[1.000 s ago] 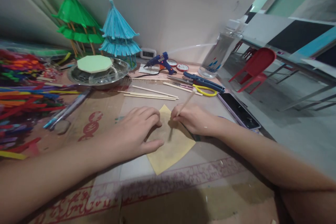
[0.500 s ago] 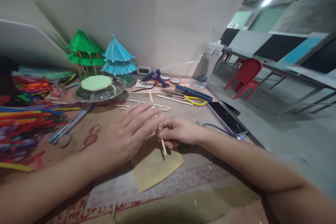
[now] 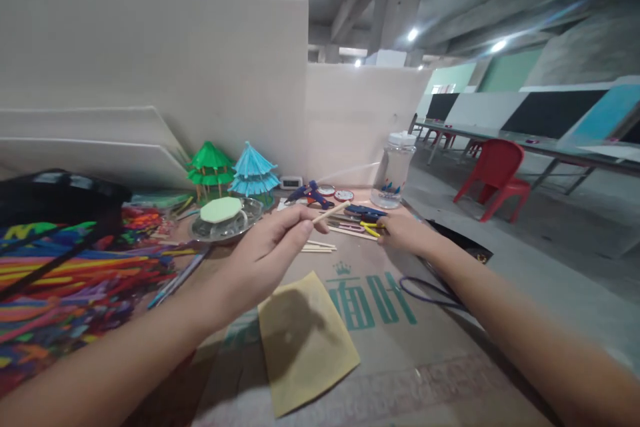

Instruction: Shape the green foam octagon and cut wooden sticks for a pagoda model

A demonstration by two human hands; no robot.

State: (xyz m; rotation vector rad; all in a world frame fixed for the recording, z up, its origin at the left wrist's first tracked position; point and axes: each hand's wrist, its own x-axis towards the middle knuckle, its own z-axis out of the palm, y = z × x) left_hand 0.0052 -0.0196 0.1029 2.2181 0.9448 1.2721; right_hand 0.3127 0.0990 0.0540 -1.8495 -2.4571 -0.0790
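My left hand (image 3: 270,250) is closed, pinching a thin wooden stick (image 3: 333,213) that points up and to the right. Farther right, my right hand (image 3: 407,235) reaches to the back of the work surface, its fingers closed on the yellow handle of a pair of scissors (image 3: 369,227). The fingertips there are partly hidden. Below my left hand lies a yellowish sheet, perhaps sandpaper (image 3: 320,373), with a shadow over it. A few loose wooden sticks (image 3: 320,248) lie beyond it.
Colourful pipe cleaners (image 3: 75,280) spread at left. Green (image 3: 210,163) and blue (image 3: 254,170) small pavilion models stand behind a metal plate (image 3: 203,233) bearing a pale green octagon (image 3: 220,209). A glue gun (image 3: 313,193), pliers (image 3: 365,212) and water bottle (image 3: 395,170) are at the back.
My hands have moved apart. The stick, formerly at my right fingers over the sheet, is now in my left hand. My right hand has gone to the scissors. The view has tilted upward.
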